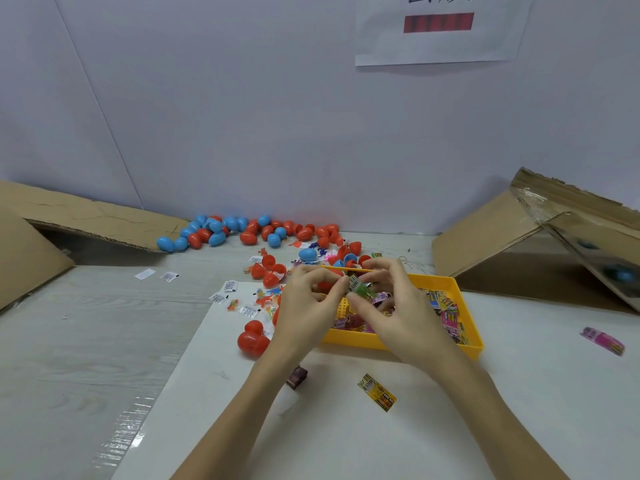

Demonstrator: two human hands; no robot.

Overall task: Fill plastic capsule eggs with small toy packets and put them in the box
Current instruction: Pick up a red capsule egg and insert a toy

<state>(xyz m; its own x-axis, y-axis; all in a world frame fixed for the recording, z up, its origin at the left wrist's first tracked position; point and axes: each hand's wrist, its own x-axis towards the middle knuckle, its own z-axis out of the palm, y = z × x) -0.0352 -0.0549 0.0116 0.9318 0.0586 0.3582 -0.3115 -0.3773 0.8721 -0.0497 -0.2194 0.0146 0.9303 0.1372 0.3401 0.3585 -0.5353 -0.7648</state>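
- Two hands meet above the yellow tray (464, 344): the left hand (304, 306) and the right hand (398, 306) both pinch one small green toy packet (360, 288), fingers curled round its ends.
- The packet's long axis runs from upper left to lower right, tilted, above the tray's near-left part.
- Inside the tray lies a heap of coloured packets (446, 313), too many to count.
- Two packets lie loose on the white sheet (214, 393): a yellow one (377, 393) near the forearms, a pink one (602, 341) well to the right.
- An opened red capsule egg (252, 337) lies just left of the left wrist.
- A scatter of red and blue eggs (242, 233) lines the wall; count uncertain.
- Two cardboard boxes: one left (86, 216), one right (502, 237), both lying tipped.
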